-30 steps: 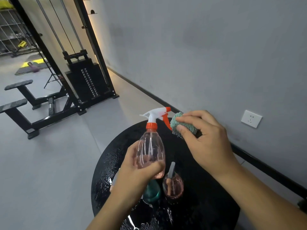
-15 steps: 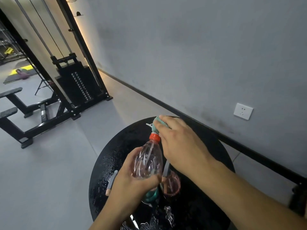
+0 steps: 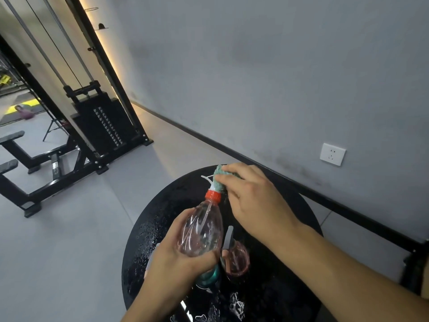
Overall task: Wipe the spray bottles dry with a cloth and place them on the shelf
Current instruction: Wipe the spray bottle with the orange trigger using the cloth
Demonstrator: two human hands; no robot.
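My left hand (image 3: 176,261) grips the body of a clear pink spray bottle (image 3: 202,231) with an orange collar, held tilted above the round black table (image 3: 144,240). My right hand (image 3: 253,201) holds a teal cloth (image 3: 219,181) wrapped over the bottle's white spray head, so only the nozzle tip shows. Under my hands, on the wet table, stand a second pink spray bottle (image 3: 236,256) and a teal bottle (image 3: 209,276), partly hidden.
Water drops and puddles cover the tabletop. A grey wall with a white socket (image 3: 332,154) and a black rail (image 3: 348,205) runs along the right. A black cable weight machine (image 3: 102,122) and benches (image 3: 14,145) stand on the grey floor to the left.
My right hand carried the cloth from beside the trigger onto the spray head and now covers it. The bottle has tilted away from me in my left hand.
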